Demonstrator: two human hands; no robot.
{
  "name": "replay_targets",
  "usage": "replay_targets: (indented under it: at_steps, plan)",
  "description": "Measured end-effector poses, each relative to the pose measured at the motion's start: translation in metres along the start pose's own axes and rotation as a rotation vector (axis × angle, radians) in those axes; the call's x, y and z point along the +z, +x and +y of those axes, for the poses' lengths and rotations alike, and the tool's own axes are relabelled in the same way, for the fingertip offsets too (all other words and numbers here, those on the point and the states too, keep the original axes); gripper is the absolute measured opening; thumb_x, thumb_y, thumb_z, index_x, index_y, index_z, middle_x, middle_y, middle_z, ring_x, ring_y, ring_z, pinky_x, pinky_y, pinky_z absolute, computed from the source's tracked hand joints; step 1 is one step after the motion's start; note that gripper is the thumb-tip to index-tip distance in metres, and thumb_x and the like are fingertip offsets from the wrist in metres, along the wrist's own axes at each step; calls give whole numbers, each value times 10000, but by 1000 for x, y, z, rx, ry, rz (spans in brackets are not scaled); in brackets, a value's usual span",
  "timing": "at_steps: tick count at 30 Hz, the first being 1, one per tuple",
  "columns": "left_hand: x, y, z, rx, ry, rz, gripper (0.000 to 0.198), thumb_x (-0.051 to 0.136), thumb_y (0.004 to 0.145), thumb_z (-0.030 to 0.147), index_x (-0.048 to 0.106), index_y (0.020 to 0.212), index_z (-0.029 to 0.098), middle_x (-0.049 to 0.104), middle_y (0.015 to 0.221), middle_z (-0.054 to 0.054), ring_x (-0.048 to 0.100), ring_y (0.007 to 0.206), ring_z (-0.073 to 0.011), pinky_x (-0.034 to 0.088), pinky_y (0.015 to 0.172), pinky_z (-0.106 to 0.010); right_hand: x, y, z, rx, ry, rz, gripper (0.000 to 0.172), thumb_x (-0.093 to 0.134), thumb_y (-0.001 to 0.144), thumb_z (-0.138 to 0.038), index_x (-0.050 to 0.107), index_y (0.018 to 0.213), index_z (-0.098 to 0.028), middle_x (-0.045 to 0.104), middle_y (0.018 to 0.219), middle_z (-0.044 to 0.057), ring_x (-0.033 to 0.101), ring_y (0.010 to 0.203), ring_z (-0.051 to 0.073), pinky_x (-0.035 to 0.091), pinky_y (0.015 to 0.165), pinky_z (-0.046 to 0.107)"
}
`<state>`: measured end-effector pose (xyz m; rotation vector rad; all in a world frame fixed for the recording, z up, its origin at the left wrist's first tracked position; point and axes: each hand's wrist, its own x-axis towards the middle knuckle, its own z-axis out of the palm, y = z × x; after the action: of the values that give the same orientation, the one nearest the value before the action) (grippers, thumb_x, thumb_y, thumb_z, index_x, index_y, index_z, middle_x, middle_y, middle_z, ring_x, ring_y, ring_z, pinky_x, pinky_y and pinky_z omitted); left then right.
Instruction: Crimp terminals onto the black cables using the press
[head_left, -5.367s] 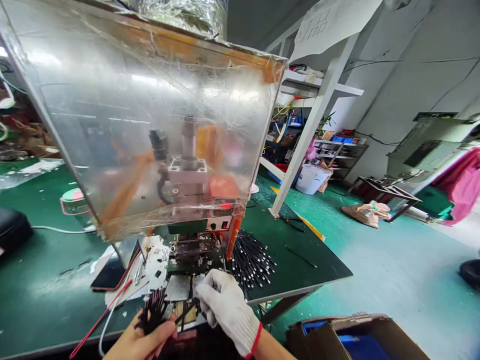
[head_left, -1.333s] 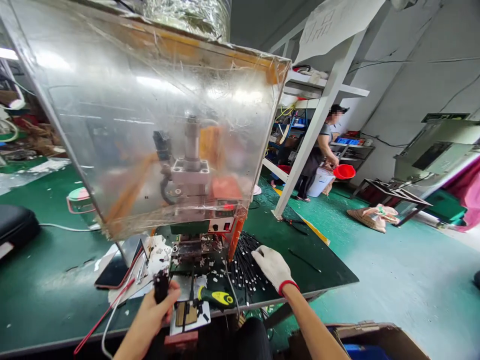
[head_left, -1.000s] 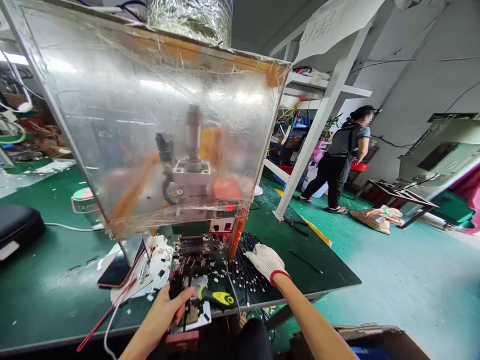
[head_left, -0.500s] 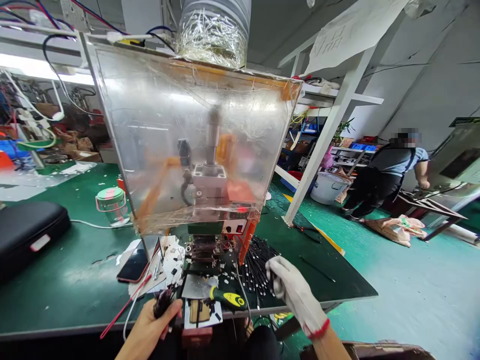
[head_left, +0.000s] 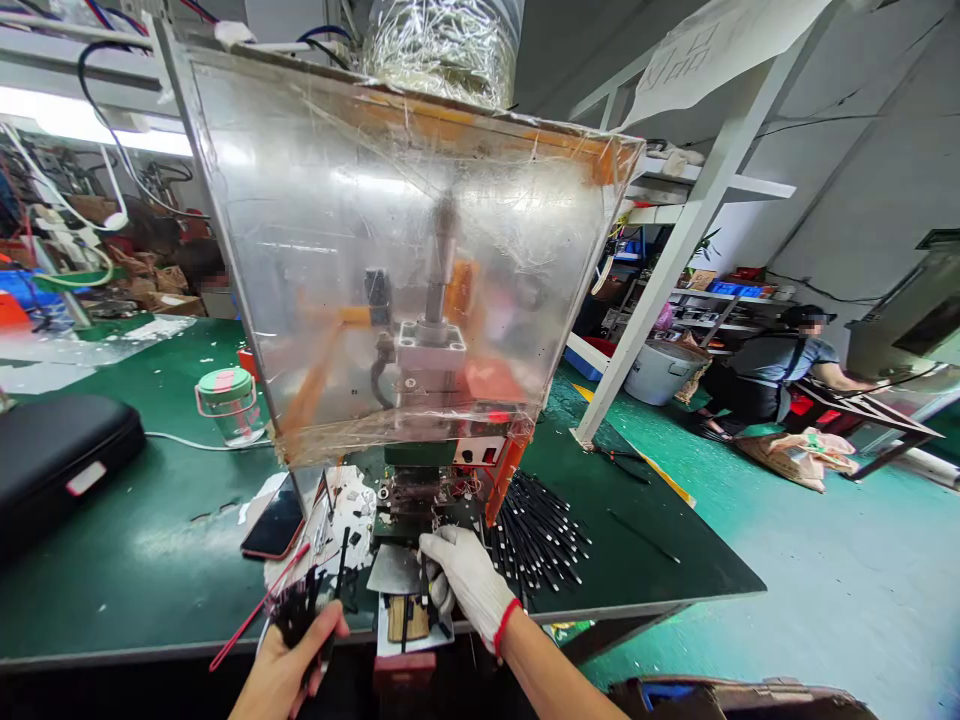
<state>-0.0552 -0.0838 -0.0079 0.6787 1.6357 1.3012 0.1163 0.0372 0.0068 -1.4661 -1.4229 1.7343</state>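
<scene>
My bare left hand [head_left: 296,655] is closed round a bunch of black strips [head_left: 304,605] at the table's front edge; one strip sticks up from it. My right hand [head_left: 461,575], in a white glove with a red cuff, is closed in front of the press [head_left: 424,490], over the scraper [head_left: 396,570]. What its fingertips pinch is too small to make out. The scraper's handle is hidden behind the glove. Below lies a small white tray [head_left: 442,633] with a brown block. Right of the press, a fanned pile of black strips [head_left: 536,530] lies on the table.
A clear plastic shield [head_left: 300,280] hangs before the press. On the green table [head_left: 180,520] are a phone [head_left: 274,522], a red loop [head_left: 247,635], a lidded jar [head_left: 229,405], a black case [head_left: 67,470] and pliers [head_left: 622,462]. A person [head_left: 772,370] bends at a bench at right.
My right hand has moved left from the strip pile to the front of the press. A strip now stands up from my left hand's bunch. The person at right has bent lower.
</scene>
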Motion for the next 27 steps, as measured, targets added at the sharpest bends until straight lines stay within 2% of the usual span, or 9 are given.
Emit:
replay_targets:
  at_steps: [9, 14, 18, 21, 24, 27]
  plan:
    - [1, 2, -2, -24, -15, -14, 651, 660, 488, 803, 623, 558, 157, 389, 359, 77, 314, 325, -44, 141, 328, -146, 2, 13, 9, 4, 149, -27, 322, 596, 743, -474, 531, 741, -158, 521, 486, -51, 468, 306, 75, 315, 276, 154]
    - [1, -1, 4, -30, -25, -39, 643, 668, 490, 797, 613, 547, 159, 485, 435, 49, 373, 346, -50, 167, 324, -144, 4, 14, 9, 14, 174, -29, 299, 590, 743, -450, 523, 719, -160, 521, 478, -47, 453, 299, 73, 305, 275, 159]
    - [1, 2, 9, -48, 55, -79, 674, 645, 464, 827, 621, 531, 157, 513, 445, 29, 376, 349, -57, 175, 341, -168, 3, 13, 8, 21, 172, -47, 296, 576, 747, -456, 505, 717, -170, 515, 496, -55, 455, 314, 70, 306, 292, 162]
    - [-1, 7, 12, -7, 122, -163, 661, 641, 458, 829, 625, 498, 169, 503, 435, 22, 394, 380, -87, 277, 359, -213, -5, 3, -2, -22, 88, 19, 299, 562, 769, -474, 495, 755, -184, 545, 551, -54, 472, 347, 64, 326, 335, 166]
    - [-1, 10, 16, 71, 185, -235, 601, 643, 533, 786, 638, 522, 185, 524, 474, 12, 455, 464, -134, 379, 429, -248, -15, -18, -20, -157, -95, 132, 240, 558, 788, -424, 552, 818, -186, 595, 626, -42, 511, 418, 63, 382, 434, 187]
    - [4, 9, 25, 192, 311, -260, 517, 627, 626, 722, 631, 523, 215, 551, 510, 4, 464, 499, -160, 393, 453, -261, -13, -43, -30, -242, -169, 83, 198, 619, 751, -360, 632, 868, -201, 640, 711, -31, 561, 554, 83, 402, 538, 203]
